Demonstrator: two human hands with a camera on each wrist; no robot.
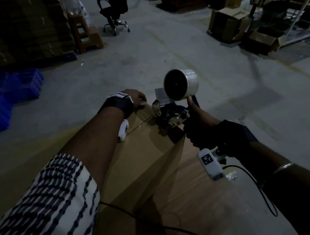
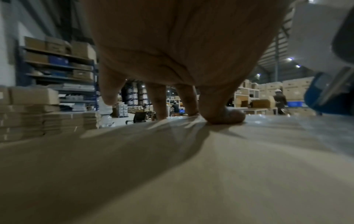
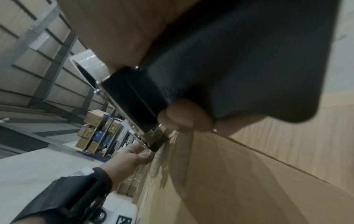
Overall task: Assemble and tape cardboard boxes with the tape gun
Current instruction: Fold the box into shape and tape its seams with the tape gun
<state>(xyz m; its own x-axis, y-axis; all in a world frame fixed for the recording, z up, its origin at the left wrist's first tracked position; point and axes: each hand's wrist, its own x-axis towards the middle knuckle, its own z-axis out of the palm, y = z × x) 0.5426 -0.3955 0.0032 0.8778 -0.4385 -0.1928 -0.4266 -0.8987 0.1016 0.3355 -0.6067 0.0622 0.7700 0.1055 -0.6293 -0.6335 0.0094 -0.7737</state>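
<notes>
We hold the tape gun (image 1: 171, 115) in our right hand (image 1: 199, 123), fingers wrapped round its dark handle and the thumb up beside the tape roll (image 1: 181, 86); its front end sits on the top of the cardboard box (image 1: 147, 157) at the far end. Our left hand (image 1: 138, 98) rests just beside it on that far edge, fingertips (image 2: 224, 116) pressing down on the cardboard, gripping nothing.
</notes>
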